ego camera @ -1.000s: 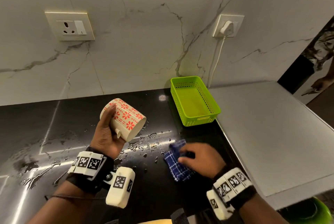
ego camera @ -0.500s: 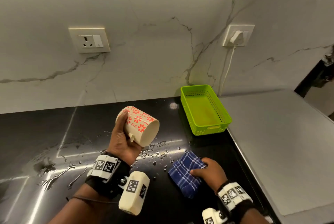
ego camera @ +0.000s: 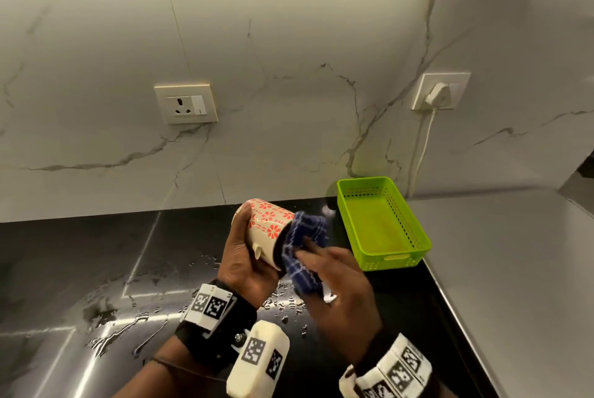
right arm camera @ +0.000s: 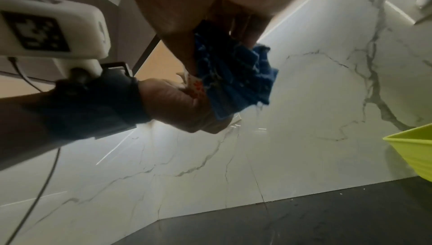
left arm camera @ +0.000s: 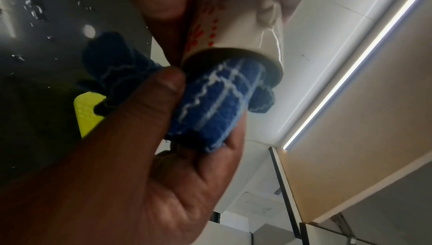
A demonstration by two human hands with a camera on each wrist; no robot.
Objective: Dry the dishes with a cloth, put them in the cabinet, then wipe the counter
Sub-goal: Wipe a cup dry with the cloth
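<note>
We hold the floral mug (ego camera: 264, 231) tipped on its side in our left hand (ego camera: 246, 264), above the wet black counter (ego camera: 96, 269), fingers wrapped round its wall and base. Its long axis runs roughly left to right, with the mouth turned toward our right hand (ego camera: 337, 288). That hand is clamped on the blue checked cloth (ego camera: 303, 251), bunched between thumb and fingers, and the left wrist view shows a fold of it already pushed into the mug's mouth. So the opening faces the nearer, cloth-bearing hand, and we judge that the coming move is a push and twist straight along that axis. The green plastic basket (ego camera: 414, 238) sits just beside us on the right, apart from both hands. Water drops lie on the counter beneath the mug.
</note>
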